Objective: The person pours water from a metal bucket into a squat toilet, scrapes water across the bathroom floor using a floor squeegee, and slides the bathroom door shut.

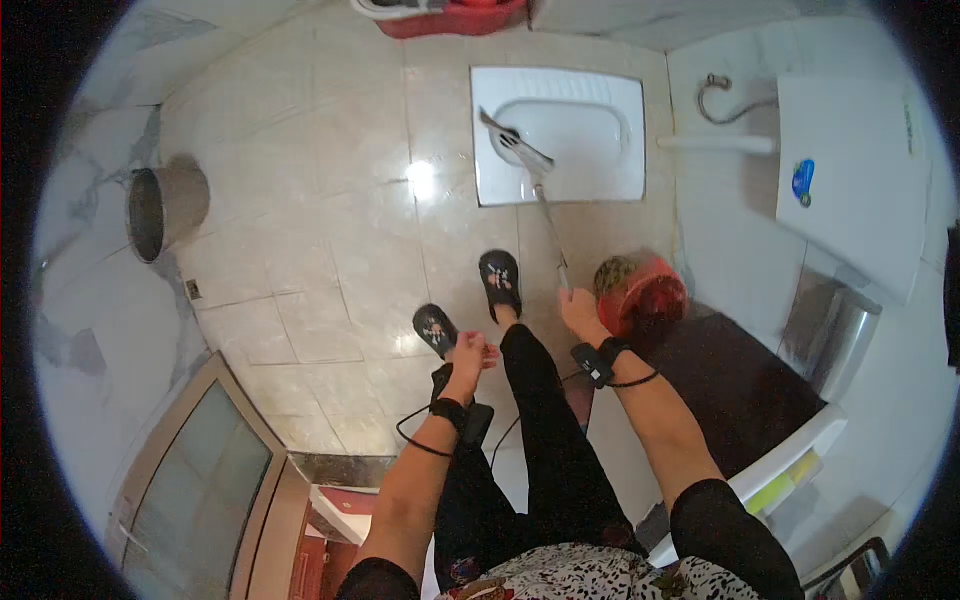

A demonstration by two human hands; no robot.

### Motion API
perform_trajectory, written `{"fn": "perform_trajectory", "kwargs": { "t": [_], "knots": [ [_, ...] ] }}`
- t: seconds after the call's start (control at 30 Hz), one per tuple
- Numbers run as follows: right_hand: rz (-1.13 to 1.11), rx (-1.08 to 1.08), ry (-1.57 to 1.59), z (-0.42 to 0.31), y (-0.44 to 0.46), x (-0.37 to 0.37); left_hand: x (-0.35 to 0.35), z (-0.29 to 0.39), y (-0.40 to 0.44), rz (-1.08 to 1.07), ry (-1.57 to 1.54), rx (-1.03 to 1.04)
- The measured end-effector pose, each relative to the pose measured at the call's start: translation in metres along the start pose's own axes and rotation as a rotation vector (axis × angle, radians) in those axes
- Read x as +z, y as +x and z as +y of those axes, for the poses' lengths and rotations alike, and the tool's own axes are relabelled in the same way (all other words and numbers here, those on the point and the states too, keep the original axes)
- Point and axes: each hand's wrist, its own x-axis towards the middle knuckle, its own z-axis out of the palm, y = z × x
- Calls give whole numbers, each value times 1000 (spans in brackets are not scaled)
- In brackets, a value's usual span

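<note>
My right hand [583, 316] is closed round the end of a long thin handle [548, 225]. At its far end, a flat grey-white head [517, 143] is over the white squat toilet [580, 135], partly blurred. My left hand [474, 354] is in front of my body above the dark shoes, with its fingers curled and nothing seen in it. Both wrists wear black bands with cables.
A red bucket [655, 297] stands right of my right hand, beside a dark surface [735, 390]. A grey bin [172, 207] is at the left wall. Red and white basins [455, 22] lie at the top. A white cistern [850, 180] and a glazed door [200, 480] flank the floor.
</note>
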Motion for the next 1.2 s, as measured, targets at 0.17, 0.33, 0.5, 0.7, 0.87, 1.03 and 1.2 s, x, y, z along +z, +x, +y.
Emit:
{"fn": "perform_trajectory", "kwargs": {
  "t": [0.17, 0.33, 0.5, 0.7, 0.87, 1.03, 1.2],
  "knots": [
    [-159, 190, 400, -85, -49, -71, 21, 66, -64, -209, 54, -48],
    [-445, 151, 751, -146, -137, -114, 39, 124, -144, -453, -115, -41],
    [-613, -37, 699, -193, -210, -132, 44, 129, -191, -326, -86, -69],
    [-950, -72, 572, -243, -254, -186, 8, 138, -270, -270, -415, 73],
    [-864, -30, 531, -227, -239, -225, -96, 139, -300, -171, -872, 40],
    [-675, 9, 465, -180, -205, -249, -179, 116, -358, -301, -1231, 20],
    [-600, 120, 475, -169, -198, -247, -211, 95, -416, -250, -1426, 252]
  ]
}}
